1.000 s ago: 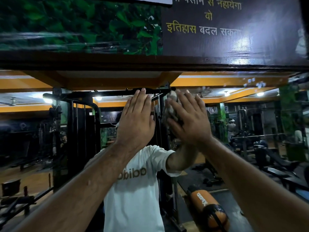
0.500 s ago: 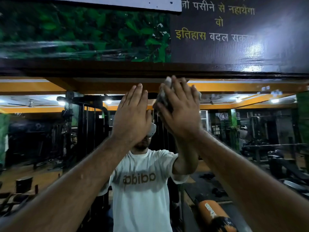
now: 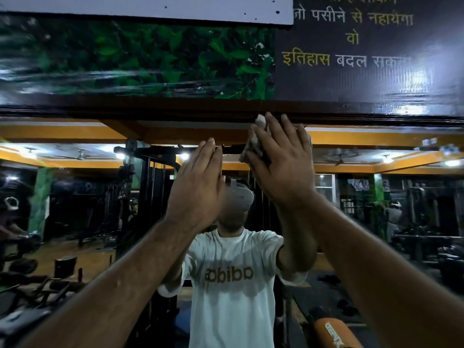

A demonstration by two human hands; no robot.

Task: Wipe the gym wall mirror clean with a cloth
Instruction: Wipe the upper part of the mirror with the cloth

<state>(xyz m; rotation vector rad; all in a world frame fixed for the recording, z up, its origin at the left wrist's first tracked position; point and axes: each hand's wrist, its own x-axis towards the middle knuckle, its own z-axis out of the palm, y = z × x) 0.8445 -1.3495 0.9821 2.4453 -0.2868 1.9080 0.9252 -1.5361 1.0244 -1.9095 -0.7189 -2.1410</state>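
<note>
The right hand (image 3: 281,167) presses a crumpled cloth (image 3: 253,144) flat against the mirror (image 3: 88,197), fingers spread over it, seemingly not curled. The dark top frame (image 3: 150,110) lies just above its fingertips. The left hand (image 3: 198,187), flat and empty, rests just beside it, lower.

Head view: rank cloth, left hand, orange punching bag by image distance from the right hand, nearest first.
1. Cloth: pressed under the right hand, at the mirror's top edge.
2. Left hand: just beside it, to the left, fingers straight.
3. Orange punching bag: bottom right, reflected.
</note>
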